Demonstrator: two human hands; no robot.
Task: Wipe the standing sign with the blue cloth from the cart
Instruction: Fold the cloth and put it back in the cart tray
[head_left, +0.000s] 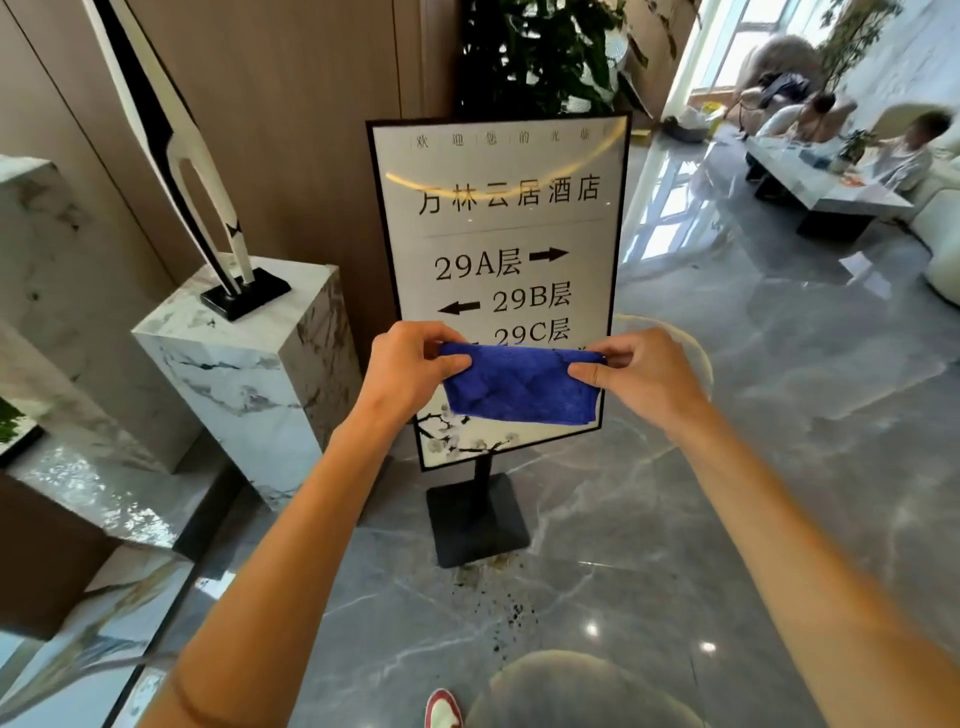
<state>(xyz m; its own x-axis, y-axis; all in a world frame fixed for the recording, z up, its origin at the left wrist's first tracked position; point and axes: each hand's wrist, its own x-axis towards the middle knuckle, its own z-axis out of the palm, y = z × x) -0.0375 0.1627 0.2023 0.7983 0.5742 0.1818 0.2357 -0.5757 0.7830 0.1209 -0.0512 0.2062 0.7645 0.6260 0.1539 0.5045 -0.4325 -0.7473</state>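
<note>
Blue cloth (521, 386) stretched before sign (498, 218)

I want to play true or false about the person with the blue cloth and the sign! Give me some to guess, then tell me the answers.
1. Both hands hold the blue cloth. True: the left hand pinches one end and the right hand the other.
2. The cloth is lying on the floor. False: it is held up in front of the standing sign.
3. The sign has arrows on it. True.
4. The sign hangs on the wall. False: it stands on a pole with a black base.
5. A black and white sculpture stands on a marble block. True.
</note>
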